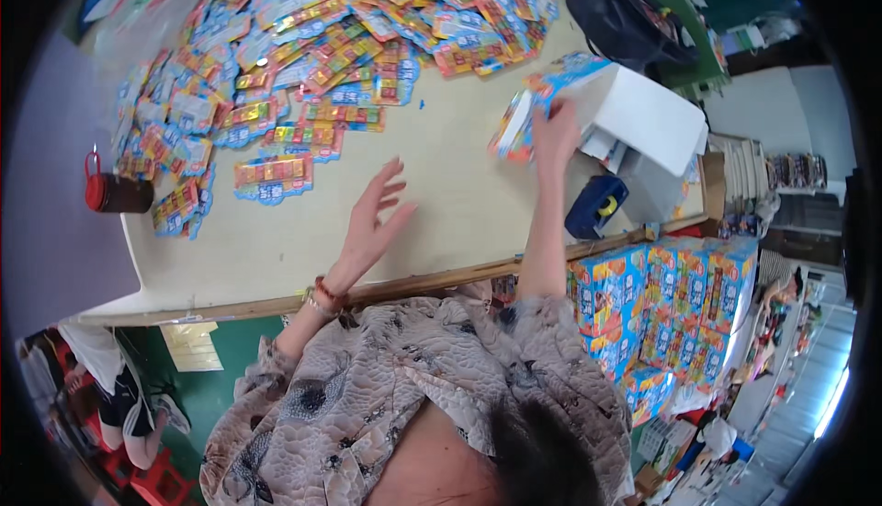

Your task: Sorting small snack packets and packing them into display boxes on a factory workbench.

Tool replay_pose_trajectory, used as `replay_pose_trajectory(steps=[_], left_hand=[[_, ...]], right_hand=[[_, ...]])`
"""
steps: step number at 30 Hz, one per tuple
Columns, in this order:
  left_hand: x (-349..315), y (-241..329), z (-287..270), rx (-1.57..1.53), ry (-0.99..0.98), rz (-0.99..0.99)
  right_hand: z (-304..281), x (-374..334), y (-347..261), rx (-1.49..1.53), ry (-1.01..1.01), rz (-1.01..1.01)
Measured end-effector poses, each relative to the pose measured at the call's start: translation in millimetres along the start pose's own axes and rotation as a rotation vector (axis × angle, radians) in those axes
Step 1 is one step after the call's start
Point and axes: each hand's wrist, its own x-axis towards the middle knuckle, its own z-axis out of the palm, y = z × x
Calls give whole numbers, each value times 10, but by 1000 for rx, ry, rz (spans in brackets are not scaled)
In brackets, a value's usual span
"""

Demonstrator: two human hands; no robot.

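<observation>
Plastic packets (pixel 335 42), shiny and flat, heaped on smooth table (pixel 441 184), left hand (pixel 369 221) with fingers spread, right hand (pixel 557 138) bent at white angular box (pixel 648 115), its grip unclear

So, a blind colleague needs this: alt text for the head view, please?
A person's right hand is at a white box on a pale table. The left hand, open and empty, is over the table; colourful packets lie heaped beyond it.

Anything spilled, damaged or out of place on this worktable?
One small oddity: a tiny blue scrap lies alone on the pale tabletop, apart from the heaped packs. I can make out no spill or damage.
</observation>
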Motion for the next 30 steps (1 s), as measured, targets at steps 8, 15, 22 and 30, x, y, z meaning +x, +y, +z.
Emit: replay_pose_trajectory(steps=[8, 15, 22, 30], left_hand=[[767, 0, 57, -118, 45, -244], [504, 334, -214, -257, -74, -326], [555, 365, -920, 604, -107, -154], [340, 780, -518, 1224, 164, 409]], right_hand=[[-130, -1813, -694, 105, -408, -584], [16, -1585, -533, 574, -315, -109], [41, -725, 70, 56, -199, -418], [-157, -996, -317, -328, -152, -493]])
